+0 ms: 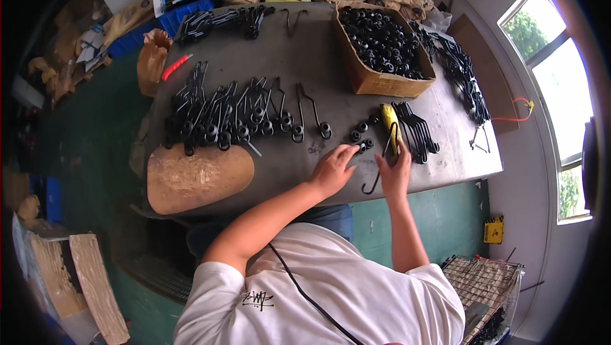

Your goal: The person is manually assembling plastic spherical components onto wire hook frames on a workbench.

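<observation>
A grey table is topped by a cardboard box filled with black rings. On its near side, a black hook is held between the right hand's thumb and fingers, beside a yellow object. Loose rings are neared by the left hand's narrowed fingertips; whether one is gripped cannot be told.

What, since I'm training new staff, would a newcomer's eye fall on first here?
Probably the open cardboard box heaped with small black parts, toward the far right of the table. Next come a bright yellow object just beyond the right hand and a red object near the table's left edge.
</observation>
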